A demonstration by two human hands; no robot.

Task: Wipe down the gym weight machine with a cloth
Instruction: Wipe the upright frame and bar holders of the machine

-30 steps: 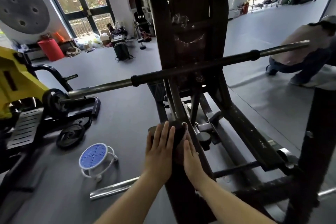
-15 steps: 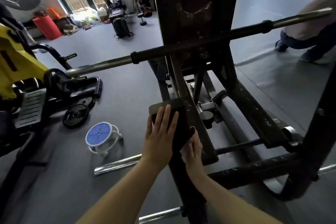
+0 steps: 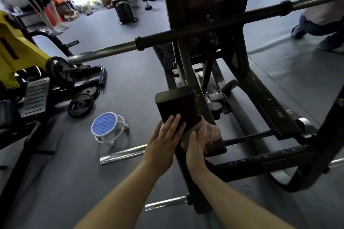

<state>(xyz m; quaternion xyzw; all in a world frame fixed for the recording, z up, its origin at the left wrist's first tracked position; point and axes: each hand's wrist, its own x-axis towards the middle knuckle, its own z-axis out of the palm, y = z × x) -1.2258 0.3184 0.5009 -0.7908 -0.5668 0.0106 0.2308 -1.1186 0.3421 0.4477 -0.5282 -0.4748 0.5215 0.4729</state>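
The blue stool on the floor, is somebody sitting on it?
No. The blue stool stands bare on the grey floor, left of the left hand.

Bare forearms, bare hands [image 3: 163,141] — no sleeves, nothing worn.
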